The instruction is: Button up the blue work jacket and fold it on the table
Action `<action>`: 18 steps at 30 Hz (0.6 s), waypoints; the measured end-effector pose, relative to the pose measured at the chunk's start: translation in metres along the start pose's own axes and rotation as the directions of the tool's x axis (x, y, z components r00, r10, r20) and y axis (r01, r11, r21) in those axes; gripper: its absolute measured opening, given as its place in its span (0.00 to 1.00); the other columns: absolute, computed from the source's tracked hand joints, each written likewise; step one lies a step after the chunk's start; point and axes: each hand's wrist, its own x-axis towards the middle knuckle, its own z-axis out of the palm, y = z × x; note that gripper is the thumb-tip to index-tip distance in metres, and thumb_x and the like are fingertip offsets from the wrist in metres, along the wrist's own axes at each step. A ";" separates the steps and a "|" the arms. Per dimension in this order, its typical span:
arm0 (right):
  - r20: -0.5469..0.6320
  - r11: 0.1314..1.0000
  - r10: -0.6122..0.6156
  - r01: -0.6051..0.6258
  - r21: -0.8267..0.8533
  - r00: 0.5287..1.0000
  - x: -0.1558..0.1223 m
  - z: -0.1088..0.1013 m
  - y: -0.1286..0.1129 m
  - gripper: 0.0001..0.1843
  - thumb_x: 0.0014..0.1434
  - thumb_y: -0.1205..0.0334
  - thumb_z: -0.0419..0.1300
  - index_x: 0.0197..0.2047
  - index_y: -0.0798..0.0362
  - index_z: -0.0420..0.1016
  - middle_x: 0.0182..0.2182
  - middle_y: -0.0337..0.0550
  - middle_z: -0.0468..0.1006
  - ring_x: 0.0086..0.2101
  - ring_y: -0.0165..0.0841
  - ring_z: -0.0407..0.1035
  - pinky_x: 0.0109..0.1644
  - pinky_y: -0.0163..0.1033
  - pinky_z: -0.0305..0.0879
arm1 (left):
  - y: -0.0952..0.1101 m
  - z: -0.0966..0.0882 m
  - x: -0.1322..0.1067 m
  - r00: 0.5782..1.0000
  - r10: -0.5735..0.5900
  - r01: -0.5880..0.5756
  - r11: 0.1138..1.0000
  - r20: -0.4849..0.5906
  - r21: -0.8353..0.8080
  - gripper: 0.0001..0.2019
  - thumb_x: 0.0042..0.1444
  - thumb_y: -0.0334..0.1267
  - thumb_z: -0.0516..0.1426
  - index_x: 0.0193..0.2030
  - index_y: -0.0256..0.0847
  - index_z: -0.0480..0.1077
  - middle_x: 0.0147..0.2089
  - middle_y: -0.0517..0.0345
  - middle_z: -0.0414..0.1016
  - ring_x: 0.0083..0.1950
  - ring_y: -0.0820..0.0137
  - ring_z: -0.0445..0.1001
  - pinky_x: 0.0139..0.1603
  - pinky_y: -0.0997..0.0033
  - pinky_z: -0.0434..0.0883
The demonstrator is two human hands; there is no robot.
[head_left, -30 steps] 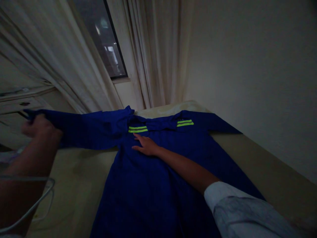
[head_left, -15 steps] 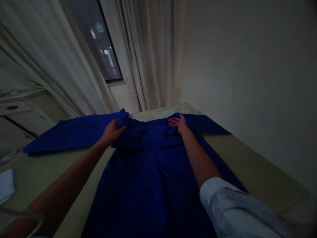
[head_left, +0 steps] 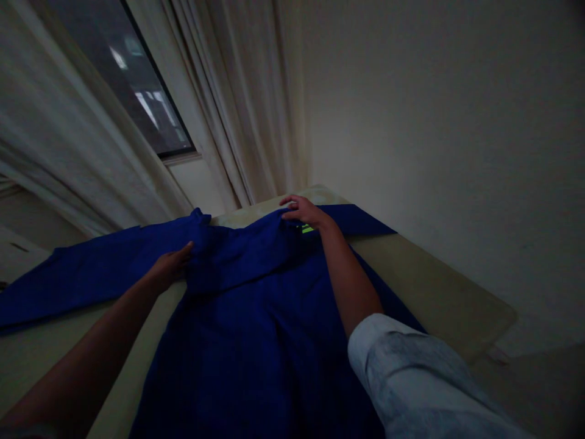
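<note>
Blue work coverall [head_left: 247, 341] lies on the beige surface [head_left: 425, 286], its top folded over, lime stripe [head_left: 308, 229] nearly hidden. Your right hand [head_left: 306, 213] rests on the fold [head_left: 242, 256], fingers apart; left hand [head_left: 170, 266], fingers together, presses beside the bunched collar [head_left: 197, 218].

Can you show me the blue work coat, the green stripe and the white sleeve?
Dark blue cloth work coat [head_left: 242, 347]: head view, middle of its front.
Bright green reflective stripe [head_left: 308, 229]: head view, its small visible piece.
Pale white shirt sleeve [head_left: 393, 347]: head view, near its cuff.
</note>
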 end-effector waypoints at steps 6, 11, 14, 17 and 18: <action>-0.352 0.859 0.349 -0.447 -0.250 0.868 -0.014 -0.032 0.014 0.33 0.52 0.52 0.76 0.56 0.59 0.75 0.54 0.63 0.79 0.56 0.53 0.74 0.61 0.54 0.69 | 0.012 0.023 -0.011 0.999 0.046 -0.046 0.999 -0.011 0.029 0.22 0.44 0.53 0.72 0.33 0.35 0.76 0.37 0.44 0.80 0.42 0.55 0.80 0.35 0.64 0.75; -0.191 0.915 0.391 -0.402 -0.020 0.900 -0.016 -0.024 0.026 0.34 0.45 0.58 0.80 0.54 0.55 0.75 0.50 0.55 0.81 0.52 0.48 0.76 0.58 0.50 0.71 | 0.029 0.044 -0.015 0.992 -0.083 0.081 0.996 -0.091 -0.021 0.15 0.50 0.43 0.71 0.30 0.35 0.73 0.28 0.50 0.76 0.31 0.61 0.76 0.28 0.66 0.73; -0.100 0.896 0.286 -0.229 0.382 0.953 -0.013 -0.027 0.019 0.35 0.49 0.57 0.77 0.59 0.50 0.72 0.44 0.44 0.82 0.44 0.39 0.78 0.51 0.45 0.75 | 0.039 0.041 -0.007 0.984 -0.099 0.084 0.991 -0.148 -0.105 0.09 0.54 0.36 0.68 0.37 0.36 0.73 0.30 0.56 0.76 0.29 0.67 0.75 0.32 0.68 0.75; -0.024 0.812 0.194 -0.147 0.564 0.981 -0.011 -0.029 0.016 0.39 0.53 0.53 0.74 0.64 0.46 0.67 0.44 0.42 0.82 0.42 0.39 0.78 0.48 0.46 0.76 | 0.043 0.019 0.011 0.977 -0.077 0.055 0.992 -0.200 -0.116 0.07 0.60 0.35 0.62 0.44 0.40 0.72 0.29 0.60 0.75 0.30 0.67 0.76 0.35 0.66 0.77; -0.046 0.834 0.187 -0.134 0.535 0.981 -0.010 -0.027 0.017 0.42 0.51 0.55 0.75 0.66 0.44 0.65 0.47 0.43 0.81 0.43 0.40 0.78 0.49 0.47 0.76 | 0.041 0.009 0.018 0.970 -0.035 0.021 0.998 -0.239 -0.059 0.07 0.61 0.36 0.61 0.46 0.42 0.72 0.29 0.60 0.74 0.31 0.65 0.76 0.35 0.63 0.78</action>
